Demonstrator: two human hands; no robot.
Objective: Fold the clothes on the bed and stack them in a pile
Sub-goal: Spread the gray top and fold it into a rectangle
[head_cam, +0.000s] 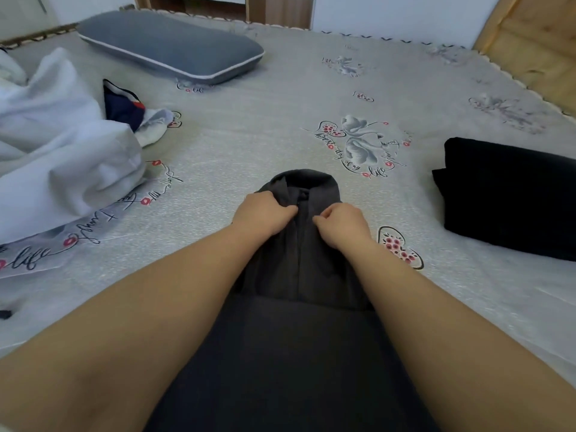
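Observation:
A dark grey garment [299,275] lies lengthwise on the bed in front of me, its collar end pointing away. My left hand [263,213] pinches the cloth just left of the garment's middle seam. My right hand [341,224] pinches it just right of that seam, a short gap between the two hands. A folded black garment [511,198] lies on the bed at the right. A heap of white clothes [59,145] lies at the left, with a navy piece [123,104] behind it.
The bed has a grey printed sheet [249,135]. A blue-grey pillow [168,46] lies at the far left of the bed. A wooden headboard [536,42] rises at the far right. Bare sheet stretches between the garment and the pillow.

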